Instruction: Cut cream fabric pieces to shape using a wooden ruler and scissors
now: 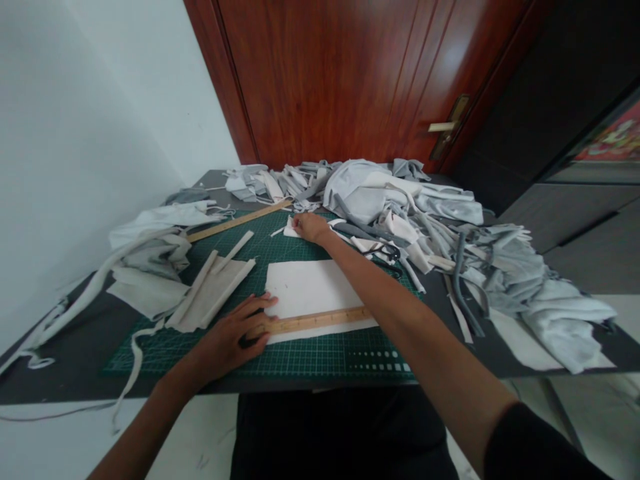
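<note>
A white rectangular piece of fabric (305, 283) lies on the green cutting mat (310, 357). Across its lower part runs a wooden ruler (320, 320). My left hand (237, 340) rests at the ruler's left end, fingers spread onto the fabric's edge and thumb below the ruler. Farther back, my right hand (313, 228) reaches over the fabric, its fingers closed at a small white scrap (290, 231). Whatever is between those fingers is hidden. My right forearm covers the ruler's right end.
Black-handled scissors (387, 252) lie among scraps right of my right hand. Heaps of grey and white cloth (360, 190) fill the back and right. Beige folded pieces (215, 290) lie at left, near a second wooden ruler (240, 220). A wooden door (330, 80) stands behind.
</note>
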Demonstrator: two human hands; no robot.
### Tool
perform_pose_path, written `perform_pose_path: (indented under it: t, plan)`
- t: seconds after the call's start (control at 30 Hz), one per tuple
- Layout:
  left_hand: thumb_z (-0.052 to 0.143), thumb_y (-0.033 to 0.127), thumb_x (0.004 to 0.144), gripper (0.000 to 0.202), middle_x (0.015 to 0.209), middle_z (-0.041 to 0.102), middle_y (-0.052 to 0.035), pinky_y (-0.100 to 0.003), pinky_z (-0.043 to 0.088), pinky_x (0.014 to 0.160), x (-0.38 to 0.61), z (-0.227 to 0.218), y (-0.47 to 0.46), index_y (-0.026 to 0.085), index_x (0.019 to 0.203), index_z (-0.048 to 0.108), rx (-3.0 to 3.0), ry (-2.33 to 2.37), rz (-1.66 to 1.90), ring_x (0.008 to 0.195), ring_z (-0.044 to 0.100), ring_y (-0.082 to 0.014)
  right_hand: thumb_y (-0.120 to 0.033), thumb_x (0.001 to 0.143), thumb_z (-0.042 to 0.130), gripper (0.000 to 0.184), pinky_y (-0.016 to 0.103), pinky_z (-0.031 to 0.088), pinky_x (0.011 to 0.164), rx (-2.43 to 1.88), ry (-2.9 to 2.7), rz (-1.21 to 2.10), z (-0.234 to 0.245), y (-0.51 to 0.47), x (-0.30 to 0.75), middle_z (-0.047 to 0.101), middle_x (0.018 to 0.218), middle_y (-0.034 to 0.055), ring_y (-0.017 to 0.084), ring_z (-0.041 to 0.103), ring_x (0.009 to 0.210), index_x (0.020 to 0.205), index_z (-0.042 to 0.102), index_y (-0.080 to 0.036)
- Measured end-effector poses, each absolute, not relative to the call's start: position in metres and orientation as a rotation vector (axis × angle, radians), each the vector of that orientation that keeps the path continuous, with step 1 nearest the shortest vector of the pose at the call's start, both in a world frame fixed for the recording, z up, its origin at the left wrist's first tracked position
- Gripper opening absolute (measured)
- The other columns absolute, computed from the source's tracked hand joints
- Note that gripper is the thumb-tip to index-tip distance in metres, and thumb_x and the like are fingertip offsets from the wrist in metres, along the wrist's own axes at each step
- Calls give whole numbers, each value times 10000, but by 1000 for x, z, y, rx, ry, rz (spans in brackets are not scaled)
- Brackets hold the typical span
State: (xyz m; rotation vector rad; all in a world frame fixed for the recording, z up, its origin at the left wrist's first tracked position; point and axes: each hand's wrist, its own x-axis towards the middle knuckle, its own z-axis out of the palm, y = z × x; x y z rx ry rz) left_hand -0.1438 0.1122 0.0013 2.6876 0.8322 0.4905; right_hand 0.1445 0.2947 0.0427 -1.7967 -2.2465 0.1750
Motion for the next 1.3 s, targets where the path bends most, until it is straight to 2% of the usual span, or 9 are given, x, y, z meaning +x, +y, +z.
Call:
perform_pose_path:
  t: [0.17, 0.33, 0.6, 0.73, 0.87, 0.97, 1.07, 1.17, 1.3]
  plan:
    - [617, 265, 935, 288, 1482, 589, -93, -540, 358, 1248, -141, 4, 112, 239, 1207, 708, 2681, 827, 494, 1436, 506, -288, -353, 978, 619, 231, 287, 498, 901, -1740, -2289, 211, 46, 294, 148, 755, 1199, 77, 225, 680, 1087, 1122, 729, -210]
    - [594, 266, 958, 275, 1474, 586, -94, -540, 357, 1250, -140, 7, 112, 237, 1208, 705, 2698, 790, 491, 1445, 492, -275, -419, 953, 658, 274, 299, 496, 907, -1742, -2278, 224, 44, 301, 143, 756, 1177, 87, 234, 677, 1076, 1108, 736, -207]
    - [596, 263, 965, 286, 1492, 566, -82, -528, 335, 1266, -143, 5, 111, 247, 1235, 689, 2691, 789, 467, 1459, 476, -259, -360, 933, 662, 218, 356, 522, 917, -1728, -2233, 258, 41, 307, 131, 755, 1163, 95, 267, 681, 1068, 1070, 746, -213]
    - [586, 256, 968, 297, 1489, 570, -80, -523, 339, 1264, -142, 5, 110, 248, 1249, 683, 2686, 798, 482, 1461, 472, -261, -285, 926, 666, 199, 301, 504, 898, -1620, -2263, 301, 42, 306, 130, 768, 1111, 76, 219, 686, 1016, 1081, 752, -195]
    - [551, 252, 988, 256, 1489, 567, -78, -485, 352, 1257, -143, 13, 110, 240, 1200, 693, 2703, 769, 432, 1456, 469, -256, -184, 894, 651, 131, 244, 489, 827, -1482, -2286, 340, 48, 303, 137, 777, 976, 63, 167, 680, 890, 954, 757, -136]
    - [528, 263, 999, 226, 1469, 578, -75, -441, 411, 1202, -141, 28, 115, 240, 1144, 701, 2740, 715, 340, 1405, 506, -255, -173, 900, 612, 151, 248, 482, 838, -1400, -2216, 300, 57, 291, 155, 768, 977, 71, 156, 669, 883, 964, 732, -107]
    - [508, 291, 1015, 257, 1326, 660, -71, -417, 445, 1127, -128, 44, 127, 248, 1197, 684, 2804, 648, 320, 1271, 580, -246, -222, 900, 619, 131, 248, 496, 782, -1332, -2103, 279, 64, 262, 185, 760, 964, 58, 141, 668, 823, 945, 690, -122]
    - [454, 288, 1047, 281, 1189, 701, -64, -386, 450, 1068, -100, 53, 138, 227, 1213, 672, 2860, 563, 354, 1150, 613, -226, -328, 867, 696, 184, 210, 459, 547, -1130, -1953, 690, 62, 214, 219, 763, 841, 28, 95, 609, 543, 850, 629, -157]
    - [461, 286, 1058, 290, 1259, 671, -64, -372, 414, 1094, -58, 47, 146, 232, 1277, 643, 2846, 385, 312, 1206, 579, -222, -449, 877, 723, 326, 217, 478, 480, -1059, -1806, 1063, 51, 141, 247, 803, 971, 44, 100, 606, 510, 1052, 625, -193]
